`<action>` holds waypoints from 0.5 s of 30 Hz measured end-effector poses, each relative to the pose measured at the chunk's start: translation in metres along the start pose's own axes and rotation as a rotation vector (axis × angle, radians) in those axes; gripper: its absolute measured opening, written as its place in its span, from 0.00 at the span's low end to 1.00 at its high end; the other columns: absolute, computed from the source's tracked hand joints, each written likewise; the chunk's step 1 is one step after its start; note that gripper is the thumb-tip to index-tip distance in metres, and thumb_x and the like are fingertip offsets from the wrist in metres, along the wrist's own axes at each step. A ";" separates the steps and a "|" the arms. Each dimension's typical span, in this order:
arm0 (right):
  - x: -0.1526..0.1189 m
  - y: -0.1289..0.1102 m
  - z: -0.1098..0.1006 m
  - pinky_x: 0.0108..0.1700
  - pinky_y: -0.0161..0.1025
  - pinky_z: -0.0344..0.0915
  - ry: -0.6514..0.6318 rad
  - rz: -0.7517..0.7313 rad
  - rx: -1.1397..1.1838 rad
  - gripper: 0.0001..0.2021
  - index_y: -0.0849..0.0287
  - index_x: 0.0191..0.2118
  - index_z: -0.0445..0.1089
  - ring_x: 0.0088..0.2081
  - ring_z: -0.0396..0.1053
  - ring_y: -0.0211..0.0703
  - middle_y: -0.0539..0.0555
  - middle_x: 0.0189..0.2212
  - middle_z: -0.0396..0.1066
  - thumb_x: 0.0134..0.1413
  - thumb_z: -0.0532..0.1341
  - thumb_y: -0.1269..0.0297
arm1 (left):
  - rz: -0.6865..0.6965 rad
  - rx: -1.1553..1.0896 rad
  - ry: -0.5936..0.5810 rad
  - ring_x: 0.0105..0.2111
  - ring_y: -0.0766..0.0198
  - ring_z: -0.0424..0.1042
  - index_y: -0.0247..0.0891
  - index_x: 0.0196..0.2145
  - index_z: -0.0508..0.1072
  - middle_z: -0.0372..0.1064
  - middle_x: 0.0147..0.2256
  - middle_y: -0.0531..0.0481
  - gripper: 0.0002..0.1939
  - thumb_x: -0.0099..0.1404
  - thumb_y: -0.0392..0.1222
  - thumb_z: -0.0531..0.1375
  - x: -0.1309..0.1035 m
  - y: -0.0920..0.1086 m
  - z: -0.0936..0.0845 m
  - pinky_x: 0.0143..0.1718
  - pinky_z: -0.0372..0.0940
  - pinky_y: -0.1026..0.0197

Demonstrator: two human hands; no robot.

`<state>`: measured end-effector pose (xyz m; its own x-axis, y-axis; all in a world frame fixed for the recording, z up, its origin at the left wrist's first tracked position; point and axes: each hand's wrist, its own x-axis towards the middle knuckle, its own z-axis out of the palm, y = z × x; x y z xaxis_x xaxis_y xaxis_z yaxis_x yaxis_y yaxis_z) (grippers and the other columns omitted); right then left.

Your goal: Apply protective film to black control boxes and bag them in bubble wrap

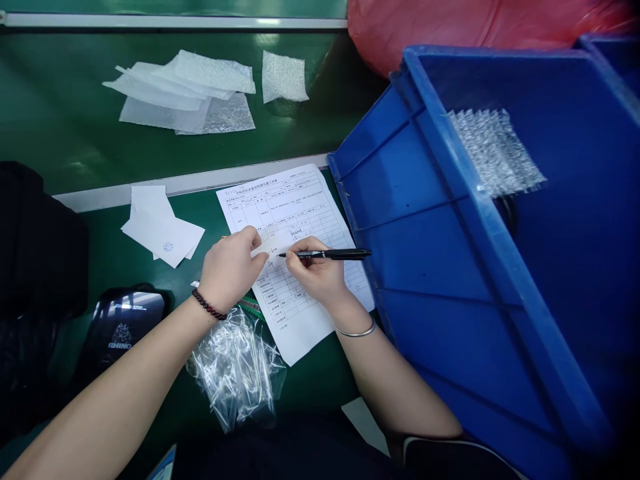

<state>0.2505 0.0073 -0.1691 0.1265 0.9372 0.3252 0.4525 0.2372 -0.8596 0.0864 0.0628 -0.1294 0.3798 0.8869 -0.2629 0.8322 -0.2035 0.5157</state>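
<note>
A printed form [320, 200] with a table and handwriting lies at a slant on the green tabletop. My right hand [320, 273] grips a black pen [350, 254], its tip down at a small paper slip [271, 248] lying over the form. Handwritten marks show on this slip. With curled fingers, my left hand [233, 257] pinches the slip's left edge; part of the slip is hidden under the fingers. Just below my left wrist are crumpled clear plastic bags [240, 373] and a green strip [251, 306] partly tucked beside the form.
A large blue bin [400, 227] stands against the form's right side, with bubble wrap [495, 150] in it. White foam sheets [185, 93] lie on the raised back ledge. White cards [163, 227] and a black RHINO case [125, 327] are at left. A red plastic bag [450, 27] is behind.
</note>
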 end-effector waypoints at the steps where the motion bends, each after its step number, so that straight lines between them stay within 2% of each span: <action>1: 0.000 0.000 0.000 0.23 0.34 0.57 -0.002 0.003 -0.002 0.06 0.57 0.27 0.64 0.22 0.59 0.33 0.46 0.21 0.62 0.52 0.59 0.73 | -0.001 0.003 0.000 0.33 0.59 0.69 0.41 0.34 0.66 0.72 0.33 0.52 0.05 0.63 0.42 0.58 0.000 0.000 0.000 0.28 0.56 0.60; 15: -0.001 -0.001 0.000 0.23 0.33 0.56 -0.020 0.058 -0.013 0.06 0.58 0.25 0.63 0.21 0.58 0.32 0.45 0.20 0.61 0.50 0.58 0.72 | -0.001 0.002 -0.003 0.34 0.59 0.69 0.41 0.35 0.66 0.72 0.35 0.51 0.05 0.63 0.42 0.58 0.001 0.000 0.000 0.29 0.57 0.60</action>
<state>0.2496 0.0057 -0.1686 0.1356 0.9542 0.2667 0.4565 0.1787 -0.8716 0.0873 0.0635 -0.1296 0.3807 0.8856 -0.2660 0.8331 -0.2037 0.5143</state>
